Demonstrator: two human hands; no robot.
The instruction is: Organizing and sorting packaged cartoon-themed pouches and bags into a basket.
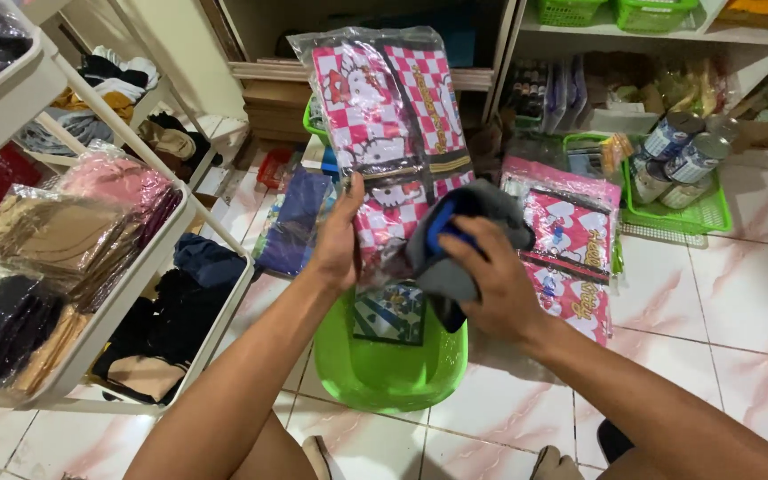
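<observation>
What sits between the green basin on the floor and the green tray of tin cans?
In the head view, between the green basin and the green tray of tin cans lie pink cartoon-print packets in clear plastic, on the tiled floor.

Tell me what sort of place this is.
Probably a small shop's stockroom or home store. A white rack holds plastic-wrapped folded cloth, more wrapped packs lie on the tiled floor, and tins sit in a green tray. The left hand holds up a pink checked pack.

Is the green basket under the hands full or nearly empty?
Nearly empty: the green basket shows bare inner walls, with only one patterned packet standing inside.
</observation>
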